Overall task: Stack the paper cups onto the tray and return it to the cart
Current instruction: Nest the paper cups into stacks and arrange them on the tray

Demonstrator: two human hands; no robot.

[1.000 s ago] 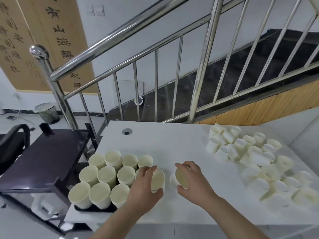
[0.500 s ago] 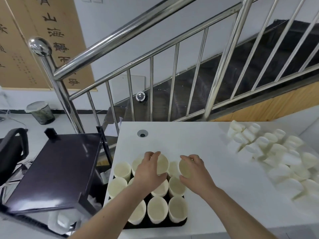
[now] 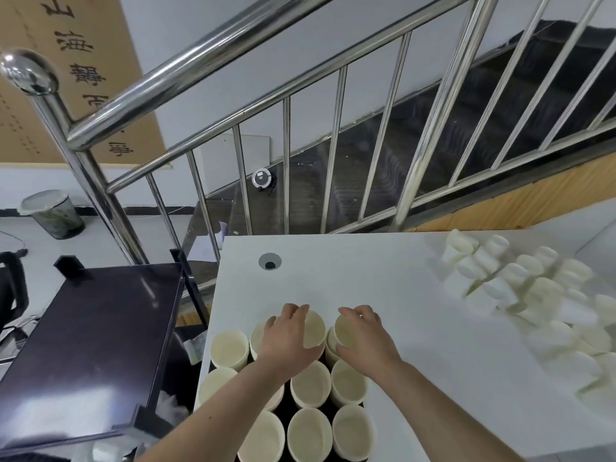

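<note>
A black tray (image 3: 286,413) lies at the near left corner of the white table (image 3: 383,281), filled with several upright cream paper cups (image 3: 310,383). My left hand (image 3: 288,338) grips one paper cup (image 3: 315,330) over the tray's far row. My right hand (image 3: 365,338) holds another paper cup (image 3: 345,331) just to its right, above a cup standing there. A heap of loose cups (image 3: 520,288) lies on the table's right side. The dark cart (image 3: 90,338) stands to the left of the table.
A steel stair railing (image 3: 286,161) rises right behind the table. A cable hole (image 3: 269,262) sits in the tabletop near its far left corner. A bin (image 3: 53,213) stands on the floor at the far left, and a black chair (image 3: 11,288) is beside the cart.
Both hands carried their cups from the bare tabletop leftward over the tray's far row. The view has shifted, so the tray now sits below my hands.
</note>
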